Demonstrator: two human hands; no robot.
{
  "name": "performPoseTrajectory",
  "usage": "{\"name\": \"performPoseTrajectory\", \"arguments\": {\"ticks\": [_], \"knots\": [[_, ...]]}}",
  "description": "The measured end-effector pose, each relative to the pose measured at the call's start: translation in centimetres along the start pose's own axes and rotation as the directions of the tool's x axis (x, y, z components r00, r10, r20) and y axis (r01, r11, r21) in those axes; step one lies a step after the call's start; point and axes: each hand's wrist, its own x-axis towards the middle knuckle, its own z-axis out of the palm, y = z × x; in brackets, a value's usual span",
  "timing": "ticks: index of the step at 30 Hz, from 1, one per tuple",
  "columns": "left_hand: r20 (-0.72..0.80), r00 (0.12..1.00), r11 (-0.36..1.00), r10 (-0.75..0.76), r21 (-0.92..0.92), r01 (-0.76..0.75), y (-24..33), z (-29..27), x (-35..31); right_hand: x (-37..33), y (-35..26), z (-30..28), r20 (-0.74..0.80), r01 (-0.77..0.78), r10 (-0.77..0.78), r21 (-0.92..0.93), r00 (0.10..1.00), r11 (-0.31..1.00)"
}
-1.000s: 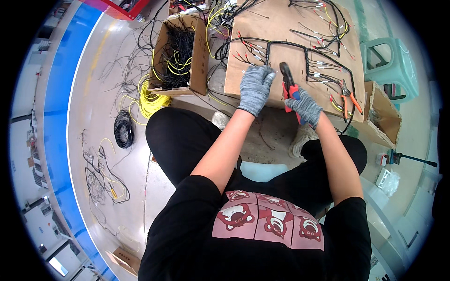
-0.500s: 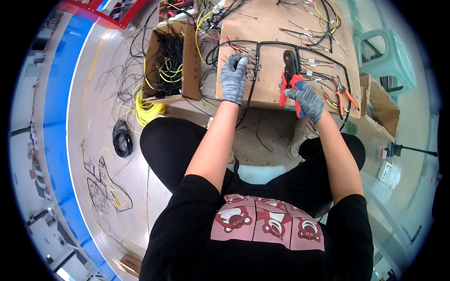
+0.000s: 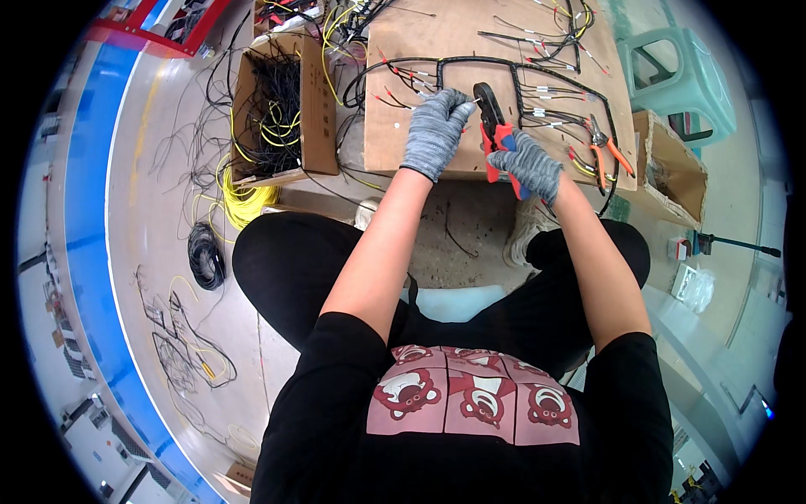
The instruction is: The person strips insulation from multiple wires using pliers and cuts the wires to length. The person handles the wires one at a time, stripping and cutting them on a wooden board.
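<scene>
My gloved right hand (image 3: 531, 166) is wrapped around the red-and-blue handles of a crimping tool (image 3: 490, 107). The tool's dark head points away from me. Close to its jaws, my gloved left hand (image 3: 437, 130) is closed in a pinch. A thin light tip shows between its fingertips and the jaws; the rest of what the fingers hold is hidden. Under and beyond both hands runs a black wire harness (image 3: 478, 60) with several branches, their ends tagged white and red. It lies on a wooden board (image 3: 403, 34).
Orange-handled cutters (image 3: 599, 151) lie at the board's right edge. Left of the board, a cardboard box (image 3: 319, 118) is full of black wires, with a yellow cable coil (image 3: 246, 202) beside it. A green plastic stool (image 3: 697, 80) and another cardboard box (image 3: 672, 181) stand at the right.
Both hands have come together: my left hand, with its pinch, is now close to the crimping tool's jaws. The whole view has shifted slightly left.
</scene>
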Motion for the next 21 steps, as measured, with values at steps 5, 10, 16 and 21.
{"name": "performPoseTrajectory", "arguments": {"ticks": [5, 10, 16, 21], "knots": [[0.001, 1.000, 0.988, 0.026, 0.155, -0.026, 0.2, -0.1, 0.1, -0.2, -0.7, 0.0, 0.006, -0.069, 0.070, -0.101, 0.998, 0.993], [0.009, 0.996, 0.951, 0.094, 0.294, -0.093, 0.4, -0.3, 0.0, -0.8, -2.3, 0.2, -0.006, -0.067, 0.068, -0.214, 0.998, 0.975], [0.030, 0.983, 0.900, 0.180, 0.397, -0.177, 0.3, 0.0, 0.0, -0.1, -0.9, 0.2, -0.034, -0.010, -0.002, -0.354, 0.999, 0.935], [0.051, 0.982, 0.887, 0.184, 0.421, -0.188, 0.4, -0.1, 0.0, -0.4, -0.6, 0.0, -0.021, -0.006, 0.000, -0.310, 1.000, 0.951]]}}
